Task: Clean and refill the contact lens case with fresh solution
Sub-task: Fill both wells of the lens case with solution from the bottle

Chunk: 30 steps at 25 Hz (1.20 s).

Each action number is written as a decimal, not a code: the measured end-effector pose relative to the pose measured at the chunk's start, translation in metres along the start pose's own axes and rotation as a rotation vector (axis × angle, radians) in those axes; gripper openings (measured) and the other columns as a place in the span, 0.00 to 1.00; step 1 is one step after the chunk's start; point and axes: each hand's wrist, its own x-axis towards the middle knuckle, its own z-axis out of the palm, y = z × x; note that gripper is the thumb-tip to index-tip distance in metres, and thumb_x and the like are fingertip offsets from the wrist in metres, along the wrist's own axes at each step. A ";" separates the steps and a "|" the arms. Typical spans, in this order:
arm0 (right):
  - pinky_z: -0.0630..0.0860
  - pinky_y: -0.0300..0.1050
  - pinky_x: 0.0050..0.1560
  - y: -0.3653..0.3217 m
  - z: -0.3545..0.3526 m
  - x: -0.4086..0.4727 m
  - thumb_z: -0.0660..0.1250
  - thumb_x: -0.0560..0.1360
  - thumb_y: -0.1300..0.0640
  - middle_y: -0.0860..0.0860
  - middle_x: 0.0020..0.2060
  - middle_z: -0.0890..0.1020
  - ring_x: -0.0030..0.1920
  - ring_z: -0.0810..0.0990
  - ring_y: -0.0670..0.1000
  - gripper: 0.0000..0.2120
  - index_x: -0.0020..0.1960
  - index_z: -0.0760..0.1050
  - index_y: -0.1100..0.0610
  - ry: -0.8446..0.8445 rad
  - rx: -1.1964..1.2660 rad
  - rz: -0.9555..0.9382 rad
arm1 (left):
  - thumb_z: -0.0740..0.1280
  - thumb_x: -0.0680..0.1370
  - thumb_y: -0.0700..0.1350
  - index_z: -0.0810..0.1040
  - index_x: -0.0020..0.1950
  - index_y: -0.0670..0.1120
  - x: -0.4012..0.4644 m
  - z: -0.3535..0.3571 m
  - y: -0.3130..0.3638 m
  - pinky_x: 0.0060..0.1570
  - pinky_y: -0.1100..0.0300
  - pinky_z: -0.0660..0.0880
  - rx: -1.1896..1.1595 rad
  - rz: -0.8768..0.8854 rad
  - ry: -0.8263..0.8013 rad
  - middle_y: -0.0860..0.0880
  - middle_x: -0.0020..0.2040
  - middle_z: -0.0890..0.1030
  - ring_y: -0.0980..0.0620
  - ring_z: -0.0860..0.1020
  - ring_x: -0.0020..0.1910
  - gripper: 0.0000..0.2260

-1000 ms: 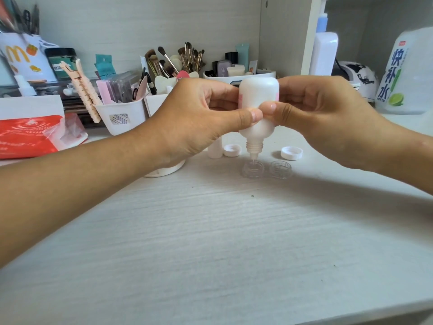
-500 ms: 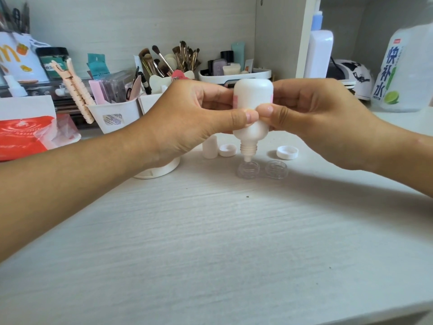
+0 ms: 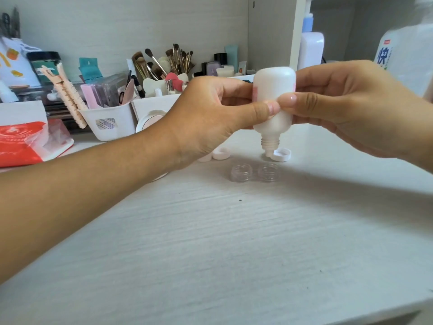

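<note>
A small white solution bottle hangs upside down, its nozzle pointing down above the right well of the clear contact lens case. My left hand and my right hand grip the bottle from both sides, thumbs meeting on its front. The case's two open wells stand side by side on the white table. Two white case lids lie behind them: one lid at the left, another lid just behind the nozzle.
Tubs of makeup brushes and tools stand at the back left, with a red packet at the left edge. A white pump bottle and a large drink bottle stand at the back right. A round white container sits behind my left wrist.
Both hands have carried the inverted bottle to the right, from above the left well to above the right well, and lifted it slightly.
</note>
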 end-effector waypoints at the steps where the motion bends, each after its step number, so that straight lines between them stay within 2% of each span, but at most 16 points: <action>1: 0.79 0.38 0.47 0.000 -0.001 0.000 0.68 0.65 0.55 0.50 0.46 0.85 0.46 0.84 0.50 0.13 0.49 0.79 0.57 0.001 -0.013 0.000 | 0.69 0.72 0.38 0.80 0.52 0.39 0.000 0.001 0.000 0.48 0.63 0.79 0.003 0.001 -0.001 0.46 0.47 0.84 0.54 0.82 0.46 0.09; 7: 0.79 0.39 0.49 0.002 -0.001 -0.003 0.70 0.65 0.52 0.50 0.48 0.85 0.46 0.84 0.49 0.15 0.51 0.79 0.57 -0.021 -0.065 0.012 | 0.70 0.71 0.39 0.81 0.49 0.43 -0.002 0.003 -0.004 0.49 0.65 0.78 0.017 0.015 -0.005 0.50 0.45 0.84 0.57 0.82 0.44 0.07; 11: 0.79 0.38 0.50 0.001 0.001 -0.005 0.67 0.65 0.54 0.45 0.42 0.86 0.44 0.84 0.44 0.12 0.48 0.79 0.53 -0.003 -0.078 0.001 | 0.70 0.71 0.38 0.81 0.46 0.44 -0.002 0.004 -0.004 0.47 0.67 0.77 0.017 0.046 -0.006 0.53 0.42 0.84 0.58 0.81 0.43 0.06; 17: 0.79 0.39 0.52 0.000 0.005 -0.007 0.66 0.66 0.53 0.50 0.48 0.84 0.46 0.83 0.45 0.13 0.50 0.78 0.54 0.036 -0.131 -0.025 | 0.70 0.71 0.38 0.81 0.46 0.46 -0.002 0.004 -0.008 0.46 0.67 0.77 0.018 0.106 -0.008 0.54 0.41 0.84 0.59 0.82 0.44 0.06; 22: 0.79 0.37 0.52 0.000 0.008 -0.008 0.65 0.66 0.53 0.53 0.47 0.84 0.47 0.83 0.45 0.14 0.50 0.77 0.54 0.055 -0.159 -0.032 | 0.69 0.72 0.36 0.81 0.46 0.46 -0.002 0.005 -0.006 0.46 0.66 0.77 0.041 0.126 0.000 0.54 0.41 0.83 0.59 0.81 0.43 0.06; 30: 0.79 0.36 0.50 -0.002 0.007 -0.008 0.66 0.66 0.53 0.49 0.45 0.84 0.45 0.83 0.43 0.12 0.49 0.78 0.52 0.063 -0.166 -0.051 | 0.68 0.73 0.36 0.80 0.48 0.42 -0.002 0.004 -0.005 0.48 0.64 0.78 0.093 0.160 -0.017 0.49 0.44 0.83 0.58 0.81 0.44 0.06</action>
